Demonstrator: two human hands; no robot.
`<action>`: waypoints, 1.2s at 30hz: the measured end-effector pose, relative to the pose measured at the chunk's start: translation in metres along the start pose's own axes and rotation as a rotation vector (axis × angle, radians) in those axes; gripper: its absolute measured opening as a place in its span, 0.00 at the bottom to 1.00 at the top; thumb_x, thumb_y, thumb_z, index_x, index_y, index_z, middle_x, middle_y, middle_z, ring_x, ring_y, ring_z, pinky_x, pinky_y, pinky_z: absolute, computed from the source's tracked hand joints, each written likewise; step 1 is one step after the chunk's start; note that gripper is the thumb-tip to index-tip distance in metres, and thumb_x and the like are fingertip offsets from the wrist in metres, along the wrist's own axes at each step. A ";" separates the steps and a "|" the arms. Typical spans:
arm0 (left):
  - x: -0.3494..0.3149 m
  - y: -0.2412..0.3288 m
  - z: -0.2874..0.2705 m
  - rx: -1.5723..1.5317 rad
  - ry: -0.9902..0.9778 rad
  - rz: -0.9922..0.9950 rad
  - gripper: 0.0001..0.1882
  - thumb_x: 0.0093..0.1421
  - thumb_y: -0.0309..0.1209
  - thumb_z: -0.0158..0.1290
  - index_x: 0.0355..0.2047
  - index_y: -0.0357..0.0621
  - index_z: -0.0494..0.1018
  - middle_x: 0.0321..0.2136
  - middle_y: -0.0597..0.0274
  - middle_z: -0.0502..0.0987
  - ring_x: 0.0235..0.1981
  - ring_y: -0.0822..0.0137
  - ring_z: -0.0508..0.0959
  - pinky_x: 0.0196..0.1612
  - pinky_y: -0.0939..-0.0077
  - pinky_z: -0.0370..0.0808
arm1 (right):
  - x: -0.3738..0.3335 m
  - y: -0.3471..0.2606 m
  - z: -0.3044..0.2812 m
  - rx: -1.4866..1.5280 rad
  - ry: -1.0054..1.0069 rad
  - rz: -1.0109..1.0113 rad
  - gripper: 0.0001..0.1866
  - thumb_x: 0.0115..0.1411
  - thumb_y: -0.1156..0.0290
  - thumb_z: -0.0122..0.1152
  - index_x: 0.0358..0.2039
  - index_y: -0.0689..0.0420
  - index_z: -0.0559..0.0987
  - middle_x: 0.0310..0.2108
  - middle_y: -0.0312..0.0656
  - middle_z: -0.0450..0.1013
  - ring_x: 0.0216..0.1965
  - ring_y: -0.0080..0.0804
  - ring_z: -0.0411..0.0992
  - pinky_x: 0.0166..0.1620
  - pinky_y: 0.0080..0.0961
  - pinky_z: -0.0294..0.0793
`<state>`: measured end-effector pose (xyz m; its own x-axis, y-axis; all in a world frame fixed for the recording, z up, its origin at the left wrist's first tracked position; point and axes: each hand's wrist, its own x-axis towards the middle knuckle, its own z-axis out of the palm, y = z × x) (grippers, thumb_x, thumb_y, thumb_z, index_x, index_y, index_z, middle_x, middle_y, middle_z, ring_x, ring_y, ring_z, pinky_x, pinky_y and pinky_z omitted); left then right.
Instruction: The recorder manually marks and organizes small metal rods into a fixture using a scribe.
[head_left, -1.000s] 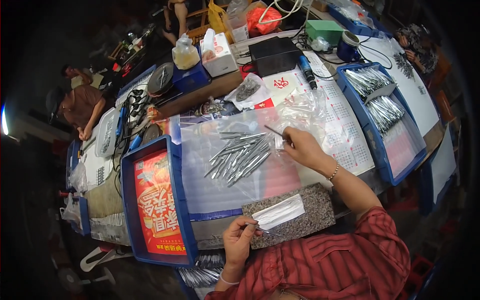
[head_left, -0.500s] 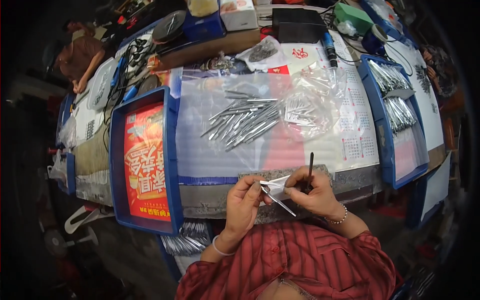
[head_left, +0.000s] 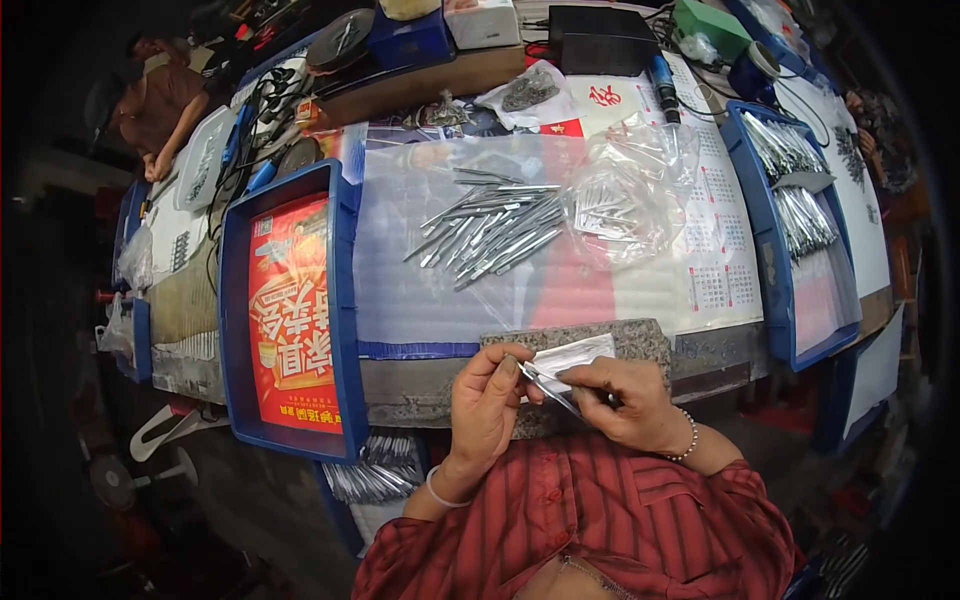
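Note:
Close to my body, my left hand (head_left: 487, 398) pinches one end of a slim silver metal piece (head_left: 548, 386) between thumb and fingers. My right hand (head_left: 632, 405) is closed against the other end of this piece, its fingers curled. A dark bit shows at those fingers, but what they grip is mostly hidden. A folded white paper or cloth (head_left: 588, 348) lies just beyond the fingers, over a speckled stone block (head_left: 645, 340). Farther off, a loose pile of similar silver pieces (head_left: 500, 230) lies on a clear plastic sheet (head_left: 400, 300).
A blue tray (head_left: 350, 330) with a red printed sheet stands at left. Bundled silver pieces fill part of another blue tray (head_left: 850, 300) at right. A clear bag (head_left: 640, 215) of pieces adjoins the pile. A blue handheld tool (head_left: 663, 85) lies behind; another person (head_left: 165, 110) sits far left.
The dark thin rod that stood up from my right hand no longer shows upright. My right hand has turned down onto the silver piece. The white paper or cloth now lies flatter beyond the fingers.

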<state>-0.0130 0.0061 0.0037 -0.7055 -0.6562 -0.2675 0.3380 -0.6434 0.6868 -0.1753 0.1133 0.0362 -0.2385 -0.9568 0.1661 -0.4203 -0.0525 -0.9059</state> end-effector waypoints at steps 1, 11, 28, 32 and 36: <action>0.000 0.000 0.000 -0.001 -0.001 -0.002 0.11 0.69 0.31 0.47 0.44 0.36 0.71 0.32 0.61 0.76 0.29 0.74 0.76 0.34 0.80 0.75 | -0.001 0.000 0.000 -0.043 -0.008 -0.044 0.15 0.49 0.81 0.62 0.40 0.60 0.79 0.23 0.39 0.72 0.20 0.29 0.73 0.25 0.24 0.71; -0.001 -0.002 0.000 0.061 0.091 0.004 0.10 0.68 0.32 0.47 0.42 0.37 0.71 0.30 0.62 0.75 0.26 0.74 0.76 0.32 0.83 0.75 | -0.004 -0.003 0.005 -0.220 -0.014 -0.202 0.18 0.46 0.80 0.63 0.41 0.58 0.78 0.20 0.36 0.69 0.19 0.30 0.71 0.22 0.27 0.70; -0.011 -0.005 -0.009 0.085 0.050 -0.063 0.09 0.69 0.30 0.47 0.41 0.35 0.72 0.31 0.64 0.76 0.30 0.76 0.77 0.37 0.84 0.74 | -0.008 0.007 0.012 -0.346 -0.080 -0.319 0.14 0.46 0.79 0.64 0.36 0.59 0.80 0.19 0.35 0.66 0.17 0.30 0.70 0.19 0.26 0.69; -0.006 0.017 -0.019 0.605 -0.173 0.141 0.06 0.62 0.24 0.54 0.38 0.36 0.74 0.30 0.61 0.77 0.31 0.71 0.79 0.35 0.80 0.74 | -0.003 0.005 -0.004 -0.298 -0.140 -0.310 0.14 0.47 0.78 0.65 0.36 0.57 0.80 0.18 0.35 0.65 0.16 0.30 0.69 0.19 0.26 0.69; -0.010 0.015 -0.020 1.069 -0.340 0.374 0.08 0.54 0.21 0.59 0.35 0.38 0.75 0.29 0.55 0.77 0.30 0.60 0.79 0.32 0.72 0.73 | -0.005 0.009 -0.013 -0.258 -0.266 -0.286 0.14 0.47 0.78 0.66 0.37 0.56 0.80 0.19 0.35 0.66 0.17 0.31 0.70 0.19 0.27 0.69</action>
<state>0.0118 -0.0049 0.0032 -0.8573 -0.4915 0.1531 -0.0198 0.3287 0.9442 -0.1892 0.1211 0.0325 0.1374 -0.9560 0.2591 -0.6481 -0.2846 -0.7064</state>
